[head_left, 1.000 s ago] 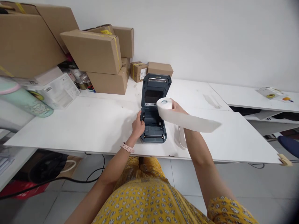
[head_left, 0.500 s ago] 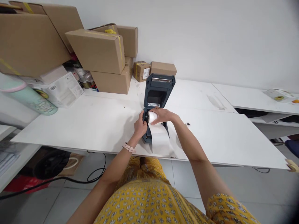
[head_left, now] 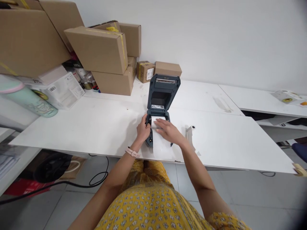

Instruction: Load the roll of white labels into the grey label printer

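Note:
A dark blue-grey label printer [head_left: 164, 83] stands on the white table with its lid raised. The white label roll [head_left: 158, 118] lies in its bay, and a loose strip of paper [head_left: 161, 147] runs from it down over the printer's front. My left hand [head_left: 143, 130] is closed on the printer's left side, thumb at the inner edge by the roll holder. Flat on the roll, with fingers stretched out, rests my right hand [head_left: 168, 130], which partly covers the paper. Right of it lies a thin white roll [head_left: 191, 131] with a trailing strip, partly behind my forearm.
Stacked cardboard boxes [head_left: 96, 49] and a mint-green bottle [head_left: 31, 101] occupy the left. Two small boxes, a cube-shaped box [head_left: 145, 72] and a long box [head_left: 168, 68], stand behind the printer. Black cable [head_left: 79, 183] trails below the table's front edge.
The roll has gone down into the printer's bay. My right hand has opened from its grip around the roll and now lies flat on it. My left hand stays at the printer's side.

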`<state>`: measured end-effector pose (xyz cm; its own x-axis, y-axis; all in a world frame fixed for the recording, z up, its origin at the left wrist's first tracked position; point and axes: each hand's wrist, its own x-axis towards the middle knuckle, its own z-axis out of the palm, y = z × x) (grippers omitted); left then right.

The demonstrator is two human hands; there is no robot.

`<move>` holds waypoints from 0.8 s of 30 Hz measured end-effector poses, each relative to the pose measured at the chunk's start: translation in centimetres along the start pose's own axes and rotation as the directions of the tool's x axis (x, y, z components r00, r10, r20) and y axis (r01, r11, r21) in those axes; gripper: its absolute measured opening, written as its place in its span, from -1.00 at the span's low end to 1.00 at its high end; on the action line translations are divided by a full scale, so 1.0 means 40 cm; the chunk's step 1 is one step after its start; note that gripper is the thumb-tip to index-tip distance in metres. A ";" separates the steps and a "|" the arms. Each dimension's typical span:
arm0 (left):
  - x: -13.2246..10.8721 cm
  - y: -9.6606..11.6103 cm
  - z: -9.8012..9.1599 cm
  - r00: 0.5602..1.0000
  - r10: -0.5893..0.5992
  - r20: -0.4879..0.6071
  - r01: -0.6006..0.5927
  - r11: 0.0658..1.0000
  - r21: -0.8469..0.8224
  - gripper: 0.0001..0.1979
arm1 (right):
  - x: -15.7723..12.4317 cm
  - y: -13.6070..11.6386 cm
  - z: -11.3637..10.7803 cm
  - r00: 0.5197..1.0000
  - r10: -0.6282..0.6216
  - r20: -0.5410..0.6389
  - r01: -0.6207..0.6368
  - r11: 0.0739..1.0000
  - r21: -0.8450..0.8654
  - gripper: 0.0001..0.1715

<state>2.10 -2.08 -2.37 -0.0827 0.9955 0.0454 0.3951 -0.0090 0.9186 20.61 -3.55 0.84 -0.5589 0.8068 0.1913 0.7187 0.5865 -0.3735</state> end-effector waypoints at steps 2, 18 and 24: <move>-0.001 -0.006 0.003 1.000 0.004 -0.009 -0.005 1.000 -0.030 -0.35 | -0.059 -0.034 0.023 0.999 0.020 -0.026 -0.019 1.000 0.007 -0.46; 0.017 -0.055 0.040 0.999 0.025 -0.021 -0.030 0.961 -0.275 -0.38 | -0.126 -0.133 0.104 0.981 0.110 -0.160 -0.128 0.986 -0.105 -0.39; 0.014 -0.045 0.033 1.000 0.016 0.009 -0.013 0.958 -0.285 -0.39 | -0.134 -0.132 0.099 0.981 0.105 -0.162 -0.120 0.989 -0.089 -0.41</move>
<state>2.53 -1.40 -4.52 -0.0683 0.9960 0.0571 0.1190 -0.0487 0.9917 18.16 -11.24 -1.80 -0.4062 0.8647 0.2953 0.8145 0.4892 -0.3119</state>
